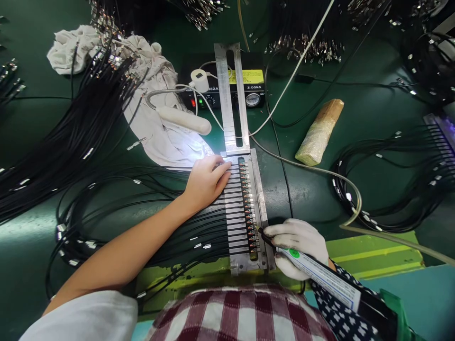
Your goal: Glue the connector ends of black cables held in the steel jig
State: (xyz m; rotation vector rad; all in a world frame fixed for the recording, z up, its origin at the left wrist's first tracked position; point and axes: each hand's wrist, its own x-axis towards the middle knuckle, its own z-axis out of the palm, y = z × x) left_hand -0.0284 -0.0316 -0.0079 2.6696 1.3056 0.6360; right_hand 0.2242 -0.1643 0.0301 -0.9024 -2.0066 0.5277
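1. The metal fixture (249, 208) lies in the middle of the green table (373, 123), its long axis running near to far. Its near end sits at the table's near edge; a slotted metal bar (232, 94) extends it far-ward to the black controller box (231, 90).
2. Open green surface lies just right of the fixture. The left side is crowded with black cables (88, 142).
3. One fixture, one row of cable ends (248, 203) in its slot; there are too many to count surely. Each cable enters from the left, crosswise to the fixture.
4. The left hand (208, 182), bare, lies flat with fingers spread on the cables at the fixture's far left part.
5. The right hand (300, 246), gloved, is closed around one dispensing pen (320, 272). Its dark tip points left and far, at the near end of the row.
6. One wrapped brown block (320, 132) lies right, one white cloth (149, 94) far left.
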